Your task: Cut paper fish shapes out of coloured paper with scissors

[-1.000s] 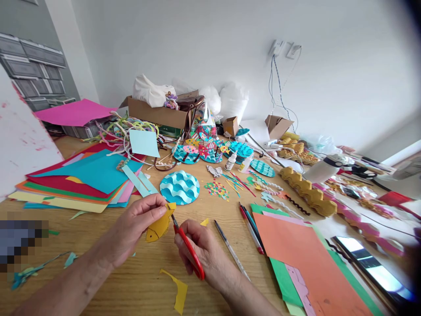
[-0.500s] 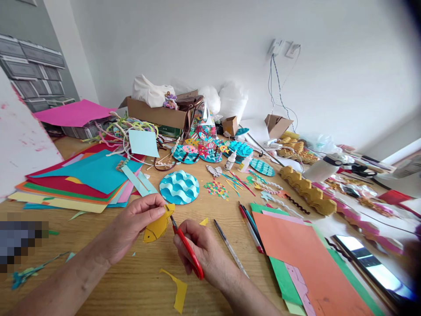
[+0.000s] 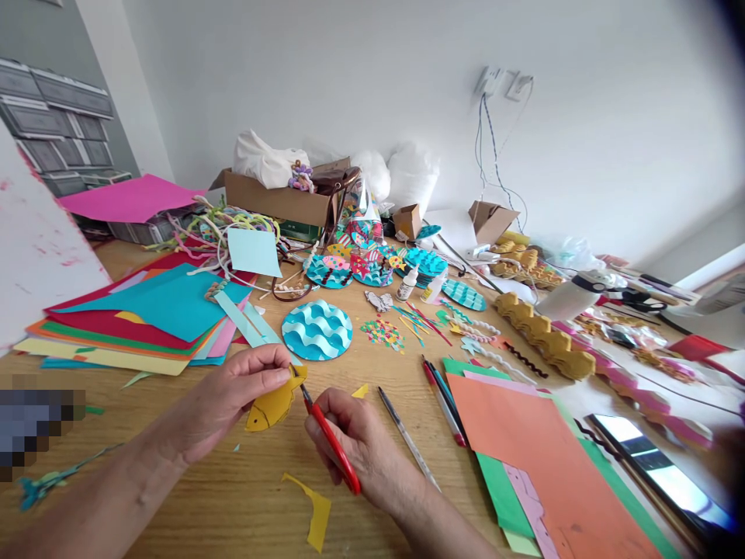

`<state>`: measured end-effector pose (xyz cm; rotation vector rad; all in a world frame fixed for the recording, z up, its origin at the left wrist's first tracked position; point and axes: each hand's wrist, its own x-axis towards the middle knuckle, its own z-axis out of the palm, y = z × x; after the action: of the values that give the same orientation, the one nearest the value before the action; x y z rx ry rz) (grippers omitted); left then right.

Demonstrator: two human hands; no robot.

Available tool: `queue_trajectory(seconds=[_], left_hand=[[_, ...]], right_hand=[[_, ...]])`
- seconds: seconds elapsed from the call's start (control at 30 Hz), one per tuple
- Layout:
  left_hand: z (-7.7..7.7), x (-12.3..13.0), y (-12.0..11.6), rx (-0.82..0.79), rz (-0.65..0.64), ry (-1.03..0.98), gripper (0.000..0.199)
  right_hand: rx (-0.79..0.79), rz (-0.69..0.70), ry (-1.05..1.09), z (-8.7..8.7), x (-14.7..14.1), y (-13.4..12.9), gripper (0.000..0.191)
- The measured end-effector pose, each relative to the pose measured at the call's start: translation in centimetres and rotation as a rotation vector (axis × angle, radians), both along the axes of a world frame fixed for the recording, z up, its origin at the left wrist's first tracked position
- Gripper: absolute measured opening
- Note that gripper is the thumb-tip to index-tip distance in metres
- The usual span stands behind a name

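- Left hand (image 3: 253, 388), lower centre-left of the frame: thumb and fingers pinch the yellow paper fish (image 3: 272, 404) by its tail end.
- Right hand (image 3: 349, 439), lower centre: closed around the red-handled metal scissors (image 3: 333, 446), blades at the fish's tail.
- Yellow paper offcut (image 3: 318, 516), bottom centre, on the wooden table (image 3: 233, 512).

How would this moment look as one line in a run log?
left hand: holds yellow paper fish | right hand: holds red-handled scissors, blades at fish's tail | nearby: yellow scrap, pen
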<state>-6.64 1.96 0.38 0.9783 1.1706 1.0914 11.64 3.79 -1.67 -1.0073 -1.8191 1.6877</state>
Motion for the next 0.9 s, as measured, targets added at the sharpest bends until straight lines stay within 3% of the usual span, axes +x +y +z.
queue_trajectory(seconds=[0.3,0.53,0.9], left_hand=[[0.2,-0.5,0.1,-0.025,-0.056,0.0,0.015],[0.2,-1.1,0.2,-0.043,-0.09,0.012,0.016],[0.3,-0.2,0.1,0.043,0.032,0.082,0.018]], right_hand=[[0.01,0.04,-0.003,-0.5,0.1,0.0,0.034],[-0.168,0.059,0.052,-0.2,0.0,-0.1,0.034],[-0.331,0.118,0.249,0.2,0.5,0.8,0.044]])
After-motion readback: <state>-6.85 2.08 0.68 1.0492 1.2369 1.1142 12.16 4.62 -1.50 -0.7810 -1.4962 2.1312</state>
